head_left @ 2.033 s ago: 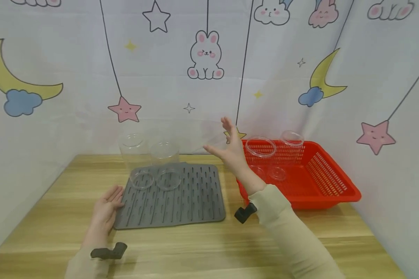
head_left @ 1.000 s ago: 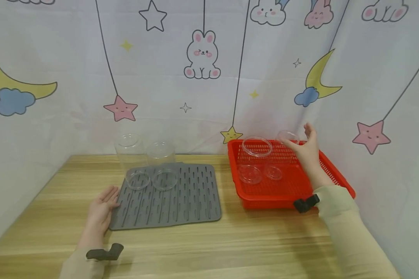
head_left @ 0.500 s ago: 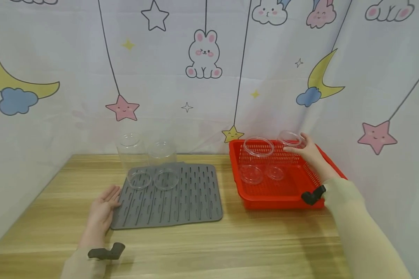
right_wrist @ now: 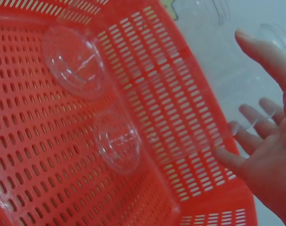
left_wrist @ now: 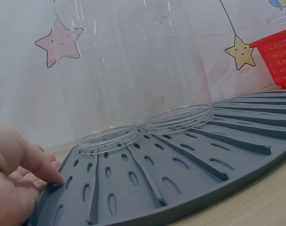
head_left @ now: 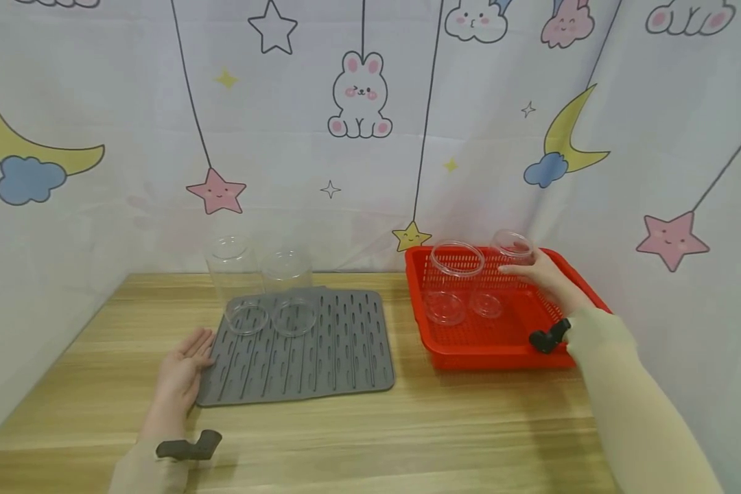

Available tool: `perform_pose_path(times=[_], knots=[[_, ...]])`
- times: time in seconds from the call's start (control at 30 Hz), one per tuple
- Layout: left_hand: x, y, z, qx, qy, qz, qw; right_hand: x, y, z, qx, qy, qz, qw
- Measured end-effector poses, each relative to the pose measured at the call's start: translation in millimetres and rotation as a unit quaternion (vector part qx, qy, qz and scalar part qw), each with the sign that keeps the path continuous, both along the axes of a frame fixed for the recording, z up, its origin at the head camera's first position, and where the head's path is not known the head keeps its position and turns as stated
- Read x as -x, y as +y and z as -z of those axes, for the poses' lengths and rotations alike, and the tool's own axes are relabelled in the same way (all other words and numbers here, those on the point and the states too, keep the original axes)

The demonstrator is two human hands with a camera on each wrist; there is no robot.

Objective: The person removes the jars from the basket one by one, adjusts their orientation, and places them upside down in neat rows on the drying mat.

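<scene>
In the head view my left hand (head_left: 184, 363) lies relaxed at the left edge of the grey ribbed drying mat (head_left: 352, 357), its thumb touching the mat. Two clear cups stand on the mat: a taller left cup (head_left: 231, 271) and a right cup (head_left: 287, 274). My right hand (head_left: 546, 278) is at the upper part of the narrower clear cup (head_left: 511, 254) in the red basket (head_left: 481, 358). Its thumb lies in front and its fingers curl round the far side, partly seen through the wall. A wider clear cup (head_left: 457, 264) stands left of it.
The mat and basket rest on a wooden table (head_left: 346, 439), with a gap between them. A white curtain (head_left: 284, 137) with cartoon prints hangs behind. The red basket has perforated walls (right_wrist: 157, 84) on the table's right side.
My right hand has moved from above the gap between mat and basket, rightward past the cups, then down and in around the narrower cup. The left hand and the cups have stayed in place.
</scene>
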State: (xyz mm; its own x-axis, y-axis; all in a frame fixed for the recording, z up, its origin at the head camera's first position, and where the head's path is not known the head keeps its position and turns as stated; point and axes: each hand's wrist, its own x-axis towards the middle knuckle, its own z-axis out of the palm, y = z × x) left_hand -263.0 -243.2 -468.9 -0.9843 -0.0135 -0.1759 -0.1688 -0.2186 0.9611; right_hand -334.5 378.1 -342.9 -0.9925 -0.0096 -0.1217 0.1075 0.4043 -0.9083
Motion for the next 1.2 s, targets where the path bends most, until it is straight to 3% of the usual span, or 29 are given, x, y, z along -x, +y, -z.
perform_pose_path(times=[0.37, 0.83, 1.03, 1.2], knots=[[-1.2, 2.3, -1.6, -0.005, -0.004, -0.006, 1.0000, 2.4, 0.7, 4.5, 0.000, 0.003, 0.000, 1.0000], [1.3, 0.1, -3.5, -0.036, -0.022, -0.015, 0.9990, -5.5, -3.7, -7.5, -0.020, -0.007, 0.020, 0.9996], [1.0, 2.3, -7.9, -0.034, -0.037, -0.035, 0.9981, -11.4, -6.6, -15.6, -0.043, -0.001, 0.051, 0.9978], [-1.9, 4.9, -19.0, -0.050, -0.053, -0.065, 0.9952, -18.9, -12.1, -26.1, -0.046, 0.003, 0.087, 0.9951]])
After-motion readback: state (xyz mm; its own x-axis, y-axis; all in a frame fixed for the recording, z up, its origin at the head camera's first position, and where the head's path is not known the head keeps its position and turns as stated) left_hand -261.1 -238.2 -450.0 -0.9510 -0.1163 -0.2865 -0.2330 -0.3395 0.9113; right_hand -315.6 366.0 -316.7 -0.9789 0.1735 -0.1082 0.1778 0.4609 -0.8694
